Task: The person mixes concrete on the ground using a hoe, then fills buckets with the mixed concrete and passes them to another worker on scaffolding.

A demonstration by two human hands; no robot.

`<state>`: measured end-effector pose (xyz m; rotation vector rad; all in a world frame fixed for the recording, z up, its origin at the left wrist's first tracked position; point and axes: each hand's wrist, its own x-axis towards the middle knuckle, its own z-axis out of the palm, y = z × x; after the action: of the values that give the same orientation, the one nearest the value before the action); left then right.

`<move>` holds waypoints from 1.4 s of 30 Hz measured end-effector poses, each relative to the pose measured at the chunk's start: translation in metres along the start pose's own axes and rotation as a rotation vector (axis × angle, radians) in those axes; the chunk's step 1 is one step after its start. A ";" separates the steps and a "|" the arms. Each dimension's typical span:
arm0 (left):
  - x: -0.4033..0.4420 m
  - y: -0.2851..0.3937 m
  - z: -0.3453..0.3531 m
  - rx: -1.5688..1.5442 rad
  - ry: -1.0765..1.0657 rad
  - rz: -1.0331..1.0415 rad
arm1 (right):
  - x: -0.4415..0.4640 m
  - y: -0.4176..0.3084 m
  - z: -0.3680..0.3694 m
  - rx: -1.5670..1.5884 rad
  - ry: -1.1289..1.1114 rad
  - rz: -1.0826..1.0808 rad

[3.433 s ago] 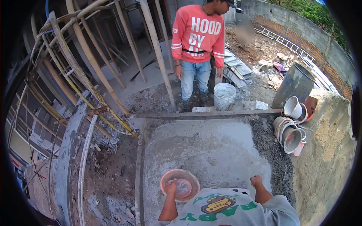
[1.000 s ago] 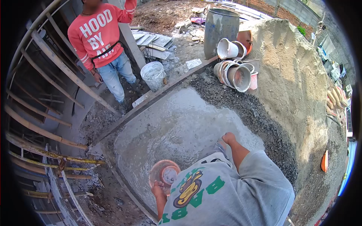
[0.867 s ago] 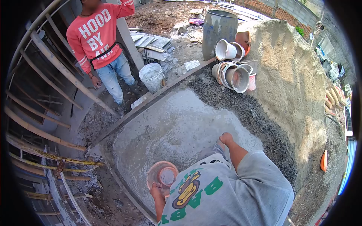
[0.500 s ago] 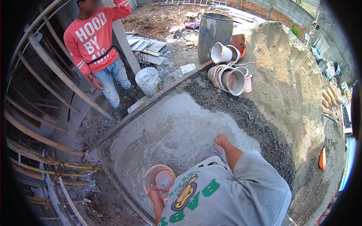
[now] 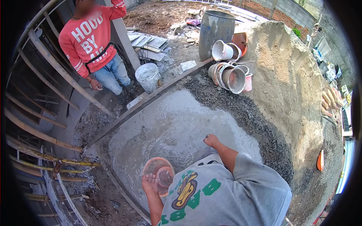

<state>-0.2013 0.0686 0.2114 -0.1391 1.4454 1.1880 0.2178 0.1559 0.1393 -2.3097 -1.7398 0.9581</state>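
At the lower left, an orange bucket (image 5: 168, 191) sits over the wet grey concrete mix (image 5: 151, 132), its round mouth facing up. My left hand (image 5: 150, 183) is at the bucket's left side, with its fingers closed over the rim. A smaller round shape shows inside; I cannot tell if it is the bottom or another vessel. My right hand (image 5: 211, 140) is a closed fist above the mix, apart from the bucket, with nothing visible in it. My grey shirt hides my lower body.
Gravel (image 5: 241, 109) borders the mix, with a sand pile (image 5: 283, 71) behind it. Stacked buckets (image 5: 234, 80) lie near a tall drum (image 5: 215, 34). A person in a red sweatshirt (image 5: 88, 41) stands beside a white bucket (image 5: 148, 77). Bamboo poles (image 5: 49, 137) line the left.
My left hand has moved up and slightly left on the orange bucket. My right fist has shifted left. The person's lower hand has moved slightly left and down.
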 end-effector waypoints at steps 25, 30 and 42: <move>-0.020 -0.041 -0.048 0.979 0.213 0.540 | 0.015 -0.211 0.021 0.504 0.054 -0.315; -0.045 -0.171 -0.219 1.845 0.065 -0.108 | 0.027 -0.196 -0.011 0.750 -0.018 -0.181; -0.022 -0.204 -0.228 1.653 0.100 -0.324 | 0.000 -0.192 -0.024 0.702 -0.146 -0.120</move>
<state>-0.2098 -0.1996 0.0632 0.6859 1.9601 -0.4943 0.0701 0.2289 0.2417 -1.7023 -1.2667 1.4490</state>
